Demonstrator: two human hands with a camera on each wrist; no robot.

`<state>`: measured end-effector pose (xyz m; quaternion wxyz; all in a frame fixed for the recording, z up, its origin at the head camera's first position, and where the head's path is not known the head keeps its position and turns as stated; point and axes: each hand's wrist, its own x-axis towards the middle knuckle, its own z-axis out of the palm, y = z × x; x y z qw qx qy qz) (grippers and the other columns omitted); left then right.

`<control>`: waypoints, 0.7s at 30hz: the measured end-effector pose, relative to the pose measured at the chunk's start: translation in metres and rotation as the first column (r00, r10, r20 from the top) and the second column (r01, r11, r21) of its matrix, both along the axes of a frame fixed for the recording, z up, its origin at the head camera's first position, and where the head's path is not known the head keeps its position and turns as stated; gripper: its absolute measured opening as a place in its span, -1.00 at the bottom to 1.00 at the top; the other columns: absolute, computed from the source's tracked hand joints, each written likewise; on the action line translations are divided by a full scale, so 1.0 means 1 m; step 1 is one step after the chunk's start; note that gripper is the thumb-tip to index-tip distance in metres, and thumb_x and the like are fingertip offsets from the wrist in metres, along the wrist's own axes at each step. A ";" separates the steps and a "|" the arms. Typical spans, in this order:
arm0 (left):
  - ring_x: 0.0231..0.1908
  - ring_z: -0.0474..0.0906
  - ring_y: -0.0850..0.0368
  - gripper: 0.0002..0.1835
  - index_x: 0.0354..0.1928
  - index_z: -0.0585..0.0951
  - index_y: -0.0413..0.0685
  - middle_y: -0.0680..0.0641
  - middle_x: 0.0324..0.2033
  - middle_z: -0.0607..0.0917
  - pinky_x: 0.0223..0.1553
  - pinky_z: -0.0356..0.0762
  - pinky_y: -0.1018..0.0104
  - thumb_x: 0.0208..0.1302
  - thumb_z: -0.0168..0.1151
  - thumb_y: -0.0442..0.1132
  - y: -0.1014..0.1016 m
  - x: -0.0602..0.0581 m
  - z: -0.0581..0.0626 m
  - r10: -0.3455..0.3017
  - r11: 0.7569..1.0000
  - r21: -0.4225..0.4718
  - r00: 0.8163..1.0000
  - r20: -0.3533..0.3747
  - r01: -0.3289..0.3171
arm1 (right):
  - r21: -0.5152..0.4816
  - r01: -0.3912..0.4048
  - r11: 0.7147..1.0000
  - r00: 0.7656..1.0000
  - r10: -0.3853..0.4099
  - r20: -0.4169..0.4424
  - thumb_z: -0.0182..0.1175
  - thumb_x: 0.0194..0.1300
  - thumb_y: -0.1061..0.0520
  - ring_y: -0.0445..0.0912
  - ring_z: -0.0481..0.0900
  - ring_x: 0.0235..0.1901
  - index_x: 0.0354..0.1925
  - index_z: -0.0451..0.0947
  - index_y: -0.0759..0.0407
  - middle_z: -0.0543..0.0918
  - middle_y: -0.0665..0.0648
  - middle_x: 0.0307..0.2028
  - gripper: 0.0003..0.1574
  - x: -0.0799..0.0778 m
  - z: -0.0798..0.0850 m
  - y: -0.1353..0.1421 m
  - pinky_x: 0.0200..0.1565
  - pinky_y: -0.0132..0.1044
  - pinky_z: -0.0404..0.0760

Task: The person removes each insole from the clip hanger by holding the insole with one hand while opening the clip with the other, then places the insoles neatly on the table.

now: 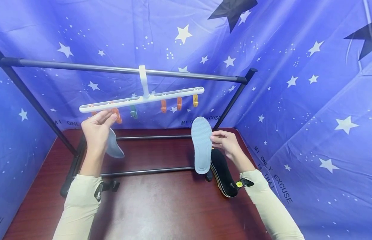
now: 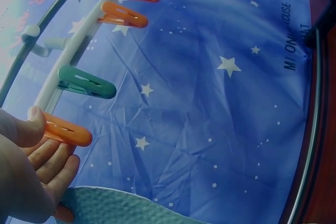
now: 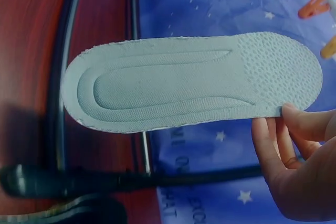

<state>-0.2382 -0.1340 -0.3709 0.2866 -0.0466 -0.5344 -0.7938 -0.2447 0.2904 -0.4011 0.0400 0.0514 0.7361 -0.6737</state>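
Observation:
A white clip hanger hangs by its hook from a dark rail, tilted lower on the left. My left hand is at its left part, thumb and fingers pinching an orange clip. Below that hand hangs a grey-blue insole, its top hidden behind the hand; in the left wrist view its dimpled surface shows beside another orange clip. My right hand pinches the edge of a second, light grey-blue insole near its dimpled toe end. That insole is upright in the head view.
Along the hanger are a green clip, two more orange clips and a yellow clip. The black metal rack stands on the reddish-brown table. Black insoles lie at the right, below my right hand. Starry blue cloth surrounds the table.

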 end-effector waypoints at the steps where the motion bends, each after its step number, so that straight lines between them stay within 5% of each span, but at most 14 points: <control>1: -0.51 0.71 0.18 -0.84 -0.16 0.70 -0.57 0.00 -0.52 0.79 -0.29 0.67 0.47 0.21 0.27 -0.65 0.000 0.000 0.000 -0.002 1.000 0.001 1.000 -0.002 0.002 | 0.006 -0.001 1.000 1.000 0.001 0.001 0.22 0.33 0.45 -0.24 0.72 -0.41 -0.28 0.66 0.11 0.73 -0.08 -0.46 -0.73 0.000 0.000 0.004 -0.25 -0.33 0.79; 21: -0.50 0.74 0.20 -0.80 -0.11 0.70 -0.54 0.02 -0.51 0.81 -0.28 0.68 0.50 0.22 0.28 -0.64 0.005 0.000 -0.001 -0.014 1.000 0.025 0.999 0.050 0.012 | 0.104 0.026 0.994 0.995 -0.036 0.094 0.21 0.36 0.42 -0.24 0.71 -0.37 -0.18 0.64 0.24 0.69 -0.05 -0.42 -0.85 0.011 -0.007 0.062 -0.17 -0.31 0.79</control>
